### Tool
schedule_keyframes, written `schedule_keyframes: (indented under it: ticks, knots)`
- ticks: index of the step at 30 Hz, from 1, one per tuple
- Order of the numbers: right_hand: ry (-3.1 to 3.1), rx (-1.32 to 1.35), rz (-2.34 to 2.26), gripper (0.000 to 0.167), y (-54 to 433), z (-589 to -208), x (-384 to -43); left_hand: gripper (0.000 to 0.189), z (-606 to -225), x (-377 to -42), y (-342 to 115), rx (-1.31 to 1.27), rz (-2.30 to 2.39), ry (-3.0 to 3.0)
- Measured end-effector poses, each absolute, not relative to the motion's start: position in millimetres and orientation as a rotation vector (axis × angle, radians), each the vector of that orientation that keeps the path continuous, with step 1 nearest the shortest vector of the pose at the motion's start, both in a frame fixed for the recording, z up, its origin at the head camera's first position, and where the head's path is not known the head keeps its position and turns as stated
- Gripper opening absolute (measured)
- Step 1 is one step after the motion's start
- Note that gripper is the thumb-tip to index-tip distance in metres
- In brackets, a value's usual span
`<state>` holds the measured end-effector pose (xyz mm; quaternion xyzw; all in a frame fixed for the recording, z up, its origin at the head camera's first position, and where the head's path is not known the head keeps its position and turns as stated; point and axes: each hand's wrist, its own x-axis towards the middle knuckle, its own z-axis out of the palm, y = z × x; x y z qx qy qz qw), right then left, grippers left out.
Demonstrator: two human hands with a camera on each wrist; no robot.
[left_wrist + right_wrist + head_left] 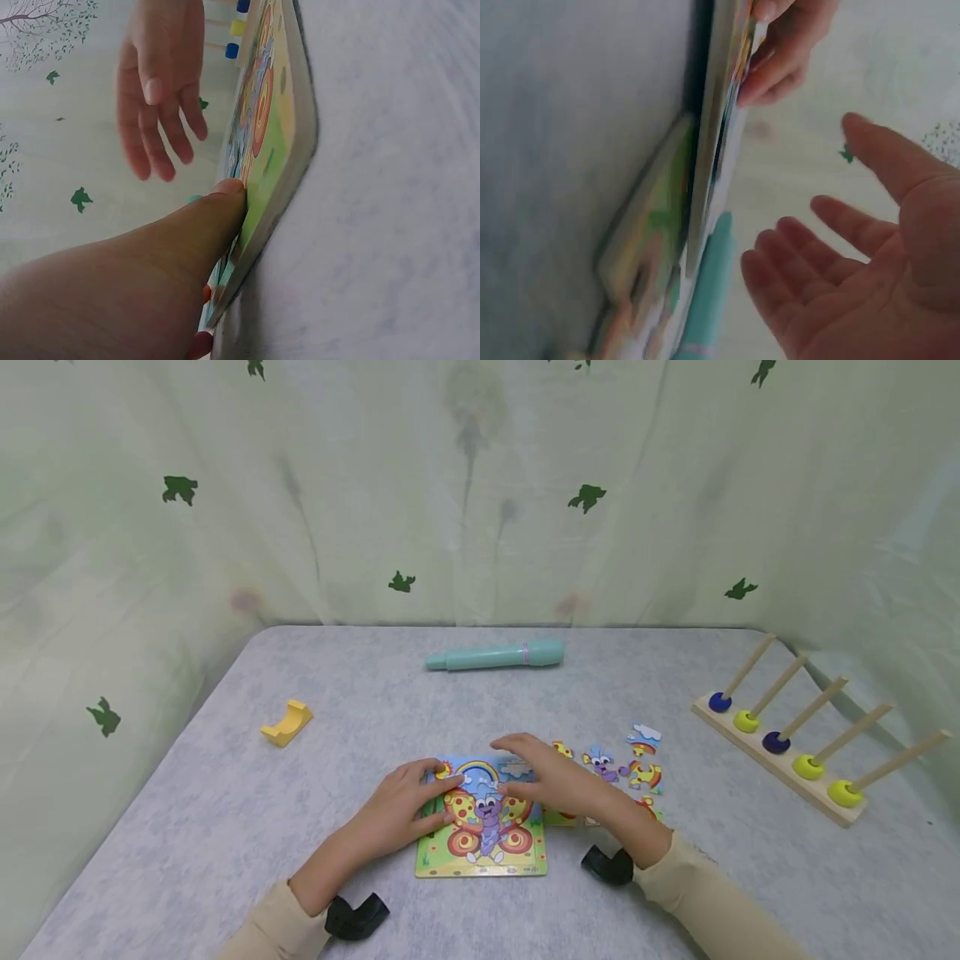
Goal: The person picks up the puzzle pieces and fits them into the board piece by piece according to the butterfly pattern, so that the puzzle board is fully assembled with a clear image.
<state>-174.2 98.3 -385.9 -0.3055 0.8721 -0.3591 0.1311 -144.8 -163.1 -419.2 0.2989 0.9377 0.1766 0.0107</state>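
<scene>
A square butterfly puzzle [489, 843] with a rainbow at its top lies in front of me. My left hand [393, 806] rests on its left side; in the left wrist view the thumb [225, 196] lies on the board's face. Over the puzzle's upper right hovers my right hand [558, 777], fingers loosely spread and holding nothing in the right wrist view. Beside the puzzle on the right, partly hidden by my right arm, is a second board [557, 818] with loose pieces, among them a purple butterfly-face piece [602, 762] and a cloud piece [647, 732].
A teal pen-shaped tube [491, 657] lies at the back of the grey table [360, 693]. A yellow curved block [287, 723] is at the left. On the right stands a wooden peg rack [776, 764] with blue and yellow beads. A leaf-patterned curtain [337, 485] hangs behind.
</scene>
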Motion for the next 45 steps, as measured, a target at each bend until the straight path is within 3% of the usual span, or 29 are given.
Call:
schedule_keyframes:
  ticks: [11, 21, 45]
  knots:
    - [2.884, -0.854, -1.255, 0.065, 171, -359, -177, 0.051, -423, -146, -164, 0.914, 0.567, 2.947]
    - [3.055, -0.571, -1.247, 0.067, 231, -378, -186, 0.051, -422, -144, -164, 0.94, 0.584, 2.942]
    - [2.908, -0.277, -1.084, 0.072, 271, -426, -197, 0.05, -421, -143, -163, 0.933, 0.621, 2.934]
